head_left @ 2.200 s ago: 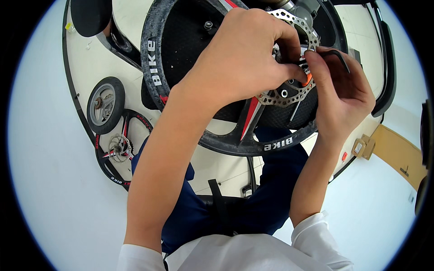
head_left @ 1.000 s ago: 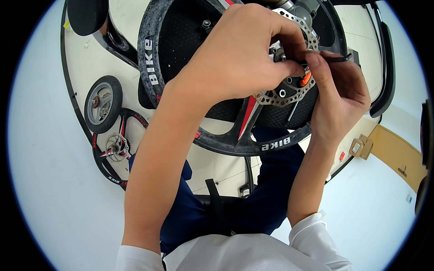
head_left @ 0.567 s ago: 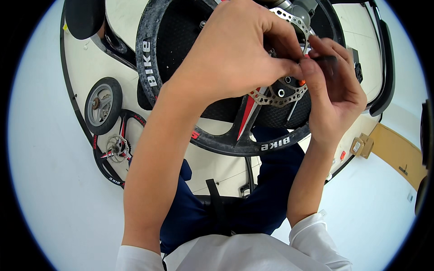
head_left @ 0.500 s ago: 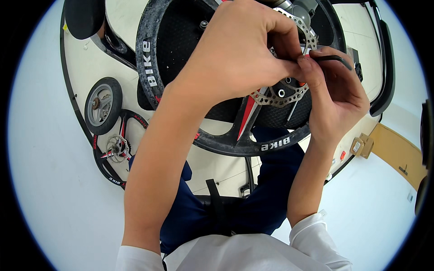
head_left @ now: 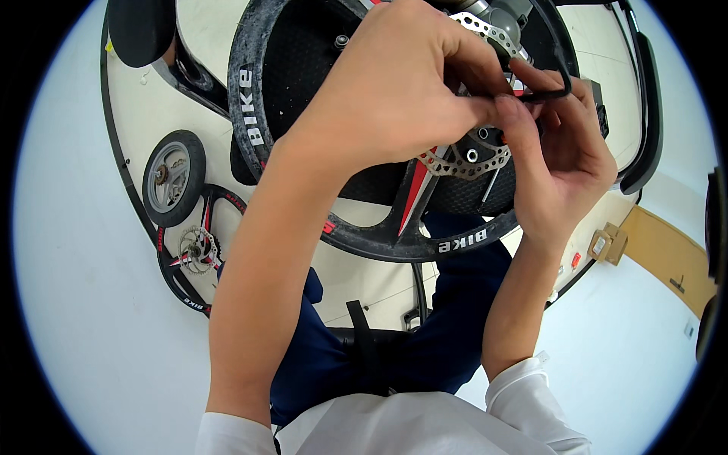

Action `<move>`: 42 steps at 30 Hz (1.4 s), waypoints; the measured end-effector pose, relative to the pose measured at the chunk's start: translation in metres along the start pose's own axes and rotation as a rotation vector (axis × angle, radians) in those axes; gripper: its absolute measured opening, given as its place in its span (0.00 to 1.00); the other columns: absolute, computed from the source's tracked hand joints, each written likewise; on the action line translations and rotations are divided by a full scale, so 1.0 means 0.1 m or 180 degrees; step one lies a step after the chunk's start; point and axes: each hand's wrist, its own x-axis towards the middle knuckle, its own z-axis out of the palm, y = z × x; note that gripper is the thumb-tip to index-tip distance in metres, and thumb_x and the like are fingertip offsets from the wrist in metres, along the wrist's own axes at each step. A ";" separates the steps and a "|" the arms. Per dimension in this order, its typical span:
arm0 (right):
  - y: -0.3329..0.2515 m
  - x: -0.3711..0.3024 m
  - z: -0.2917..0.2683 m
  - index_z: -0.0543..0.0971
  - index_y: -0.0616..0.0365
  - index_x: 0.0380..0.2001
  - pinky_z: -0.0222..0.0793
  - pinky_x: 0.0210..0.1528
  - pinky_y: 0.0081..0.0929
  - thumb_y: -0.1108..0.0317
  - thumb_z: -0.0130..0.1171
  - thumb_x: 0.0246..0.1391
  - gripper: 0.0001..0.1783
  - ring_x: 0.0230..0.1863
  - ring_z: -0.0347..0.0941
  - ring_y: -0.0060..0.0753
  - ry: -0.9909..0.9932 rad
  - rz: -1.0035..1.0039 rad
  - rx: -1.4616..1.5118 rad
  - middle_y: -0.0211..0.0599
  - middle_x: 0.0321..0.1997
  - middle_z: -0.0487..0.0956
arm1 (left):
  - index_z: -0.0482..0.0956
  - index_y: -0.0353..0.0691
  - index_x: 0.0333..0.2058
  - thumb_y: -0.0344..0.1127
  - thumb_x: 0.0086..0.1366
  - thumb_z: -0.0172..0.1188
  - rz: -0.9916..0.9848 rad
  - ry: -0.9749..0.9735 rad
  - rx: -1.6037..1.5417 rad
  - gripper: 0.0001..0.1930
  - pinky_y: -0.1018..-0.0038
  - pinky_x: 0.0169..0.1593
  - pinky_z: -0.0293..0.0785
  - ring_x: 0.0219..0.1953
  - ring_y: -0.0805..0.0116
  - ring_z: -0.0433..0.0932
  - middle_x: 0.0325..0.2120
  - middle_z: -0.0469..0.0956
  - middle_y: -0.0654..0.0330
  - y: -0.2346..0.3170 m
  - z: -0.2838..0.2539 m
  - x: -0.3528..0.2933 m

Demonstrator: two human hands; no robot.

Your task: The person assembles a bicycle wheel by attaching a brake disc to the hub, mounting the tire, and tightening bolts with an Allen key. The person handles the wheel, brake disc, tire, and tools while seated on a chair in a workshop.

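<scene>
A black L-shaped hex key (head_left: pixel 549 95) is pinched in the fingers of my right hand (head_left: pixel 565 163), its bent end pointing up. My left hand (head_left: pixel 413 87) meets it with thumb and forefinger pressed together at the key's other end. What those fingertips hold is hidden. Both hands are over a silver brake disc (head_left: pixel 466 168) with many holes, mounted at the hub of a black wheel (head_left: pixel 356 236) with red and white trim. The wheel lies flat in front of me. Bolt heads show on the hub, and my left hand covers part of the disc.
A small metal nut-like part (head_left: pixel 342 42) rests on the dark textured surface inside the wheel. On the floor at left are a small tyred wheel (head_left: pixel 174 178) and another wheel with a disc (head_left: pixel 199 250). Cardboard boxes (head_left: pixel 607 244) stand at right near a wooden door (head_left: pixel 667 265).
The hex key has turned between my fingers: its bent end pointed right and downward and now points up. My right fingers have shifted slightly; my left hand has barely moved.
</scene>
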 end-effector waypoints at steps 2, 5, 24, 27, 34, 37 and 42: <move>-0.05 0.01 0.03 0.82 0.71 0.40 0.75 0.40 0.20 0.82 0.66 0.51 0.11 0.38 0.77 0.23 0.0026 0.0082 -0.0109 0.41 0.42 0.81 | 0.86 0.33 0.31 0.24 0.51 0.70 0.0073 0.0103 0.0011 0.07 0.84 0.27 0.70 0.24 0.83 0.77 0.21 0.81 0.64 -0.01 0.03 0.00; -0.12 0.02 0.03 0.82 0.71 0.40 0.76 0.41 0.20 0.83 0.65 0.52 0.11 0.37 0.78 0.23 0.0122 0.0243 -0.0158 0.41 0.39 0.82 | 0.86 0.33 0.32 0.24 0.52 0.70 0.0225 0.0131 0.0106 0.07 0.84 0.25 0.68 0.21 0.83 0.74 0.19 0.80 0.64 0.00 0.06 -0.01; 0.03 -0.05 -0.23 0.82 0.71 0.36 0.77 0.41 0.19 0.84 0.64 0.52 0.07 0.37 0.81 0.25 0.0063 0.0376 -0.0144 0.41 0.37 0.83 | 0.87 0.37 0.36 0.26 0.54 0.69 0.0185 -0.0158 0.0271 0.09 0.83 0.22 0.63 0.18 0.82 0.69 0.17 0.78 0.65 0.02 0.23 0.02; -0.04 -0.03 -0.31 0.82 0.72 0.39 0.77 0.43 0.20 0.86 0.63 0.51 0.10 0.39 0.81 0.27 -0.0261 0.0226 -0.0395 0.42 0.39 0.83 | 0.87 0.38 0.35 0.27 0.53 0.70 0.0265 -0.0208 0.0443 0.09 0.83 0.22 0.59 0.18 0.84 0.65 0.16 0.76 0.68 0.05 0.22 0.04; -0.02 0.02 -0.38 0.81 0.73 0.43 0.74 0.46 0.23 0.85 0.63 0.50 0.15 0.41 0.76 0.27 -0.0520 0.0094 -0.0299 0.43 0.45 0.79 | 0.87 0.37 0.33 0.29 0.52 0.71 0.0291 -0.0277 0.0338 0.08 0.83 0.21 0.55 0.17 0.85 0.62 0.16 0.74 0.69 0.07 0.22 0.06; 0.05 0.00 -0.36 0.81 0.73 0.43 0.73 0.46 0.23 0.83 0.65 0.50 0.15 0.41 0.75 0.28 -0.0466 0.0161 -0.0158 0.43 0.46 0.79 | 0.87 0.38 0.33 0.29 0.52 0.71 0.0236 -0.0148 0.0150 0.08 0.84 0.21 0.56 0.17 0.85 0.62 0.17 0.76 0.69 -0.03 0.26 0.04; 0.06 -0.08 -0.25 0.82 0.70 0.36 0.71 0.38 0.18 0.83 0.69 0.45 0.12 0.35 0.74 0.22 0.0152 0.0599 0.0224 0.39 0.37 0.81 | 0.86 0.39 0.32 0.30 0.48 0.73 0.0506 0.0084 0.0606 0.10 0.85 0.22 0.58 0.17 0.84 0.62 0.18 0.78 0.68 -0.01 0.27 0.08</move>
